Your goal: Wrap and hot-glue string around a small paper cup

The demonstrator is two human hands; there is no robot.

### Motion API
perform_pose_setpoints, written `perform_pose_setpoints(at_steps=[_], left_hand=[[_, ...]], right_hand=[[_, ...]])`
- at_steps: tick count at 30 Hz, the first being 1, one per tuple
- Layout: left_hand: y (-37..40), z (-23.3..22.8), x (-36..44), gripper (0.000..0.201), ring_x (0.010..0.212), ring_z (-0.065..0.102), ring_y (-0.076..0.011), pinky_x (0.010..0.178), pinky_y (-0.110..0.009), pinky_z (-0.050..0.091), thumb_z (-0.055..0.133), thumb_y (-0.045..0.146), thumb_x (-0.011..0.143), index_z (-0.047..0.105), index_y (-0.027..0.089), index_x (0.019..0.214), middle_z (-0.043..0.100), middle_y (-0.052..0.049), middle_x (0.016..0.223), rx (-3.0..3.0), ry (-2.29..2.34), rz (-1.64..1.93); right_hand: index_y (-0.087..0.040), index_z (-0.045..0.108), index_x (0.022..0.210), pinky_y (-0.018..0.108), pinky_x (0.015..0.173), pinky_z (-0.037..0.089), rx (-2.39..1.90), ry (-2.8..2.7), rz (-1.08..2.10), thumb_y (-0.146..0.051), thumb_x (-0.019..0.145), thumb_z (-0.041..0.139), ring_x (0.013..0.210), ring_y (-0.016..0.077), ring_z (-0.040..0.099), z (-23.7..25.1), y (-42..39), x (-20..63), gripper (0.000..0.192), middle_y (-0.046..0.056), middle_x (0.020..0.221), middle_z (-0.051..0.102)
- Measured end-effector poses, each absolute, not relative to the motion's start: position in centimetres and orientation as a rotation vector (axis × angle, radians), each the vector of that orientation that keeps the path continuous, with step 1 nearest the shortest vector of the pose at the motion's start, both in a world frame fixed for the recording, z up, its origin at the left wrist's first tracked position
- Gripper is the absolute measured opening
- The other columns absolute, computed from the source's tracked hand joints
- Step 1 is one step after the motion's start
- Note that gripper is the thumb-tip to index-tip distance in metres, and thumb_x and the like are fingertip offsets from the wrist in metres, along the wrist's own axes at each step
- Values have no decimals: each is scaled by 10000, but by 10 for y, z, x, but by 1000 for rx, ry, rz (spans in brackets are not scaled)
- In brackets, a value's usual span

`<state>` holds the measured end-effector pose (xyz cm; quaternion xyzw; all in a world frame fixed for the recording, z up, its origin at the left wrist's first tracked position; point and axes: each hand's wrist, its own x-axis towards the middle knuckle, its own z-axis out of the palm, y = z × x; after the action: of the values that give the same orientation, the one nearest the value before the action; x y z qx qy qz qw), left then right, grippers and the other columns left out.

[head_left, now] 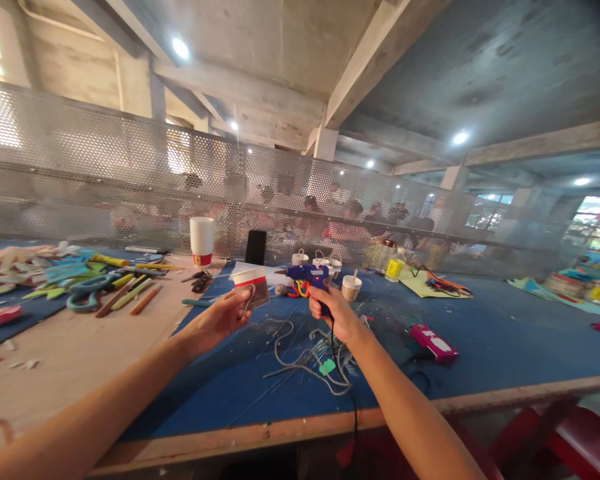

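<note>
My left hand is closed around a small paper cup with a red band, held tilted above the table. A strand of grey cord hangs against the cup near my fingers. In my right hand is a blue hot glue gun, its nozzle aimed left at the cup, a short gap away. Its black cable runs down past my wrist and over the table edge. Below both hands lies a loose tangle of grey cord with a small green scrap.
Stacked paper cups, a black phone-like slab and a cup with a stick stand further back. Scissors and coloured sticks lie left. A magenta box sits right. A perforated metal screen borders the table; people are beyond.
</note>
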<state>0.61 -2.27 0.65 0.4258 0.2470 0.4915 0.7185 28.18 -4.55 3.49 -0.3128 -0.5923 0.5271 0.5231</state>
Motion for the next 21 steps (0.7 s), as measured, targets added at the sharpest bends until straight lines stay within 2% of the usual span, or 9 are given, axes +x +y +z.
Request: perform_pose_setpoints(at_steps=[4,8,11,14,17,21], left_hand=[[-22,7,7,330,627,693,-89,621,-169,587,778,201,829,724,195,1154,777,-56,1061,930,552,1073],[-22,7,9,336,629,697,-95,602,-165,583,791,196,815,732,204,1146,782,-46,1008,954,559,1062],[-21,6,9,256,635,705,-108,599,-174,586,810,198,796,754,200,1045,778,-33,927,946,552,1068],[-21,5,9,195,632,709,-118,595,-182,586,826,194,776,759,191,959,773,-29,875,935,554,1069],[-22,6,10,213,633,711,-119,603,-187,589,833,186,764,751,181,961,773,-30,881,940,557,1064],[-23,8,11,261,638,714,-116,606,-180,583,848,176,745,737,170,981,768,-28,873,941,567,1069]], right_hand=[[-179,695,990,253,538,330,-715,-1456,1207,-456,830,713,534,95,377,33,-52,271,320,-57,592,449],[-179,718,916,261,525,332,-748,-1461,1149,-423,811,720,510,89,330,32,-55,265,265,-56,580,454],[-176,707,868,263,525,351,-790,-1486,1069,-398,800,717,500,90,376,33,-58,263,233,-54,561,474],[-169,713,899,254,512,349,-807,-1523,996,-374,815,679,474,86,404,33,-59,262,224,-55,545,486],[-167,724,923,243,498,361,-832,-1565,961,-371,820,658,470,88,418,31,-59,263,237,-50,551,496],[-172,714,870,241,516,400,-921,-1651,827,-461,846,664,520,106,453,25,-59,263,295,-35,579,511]])
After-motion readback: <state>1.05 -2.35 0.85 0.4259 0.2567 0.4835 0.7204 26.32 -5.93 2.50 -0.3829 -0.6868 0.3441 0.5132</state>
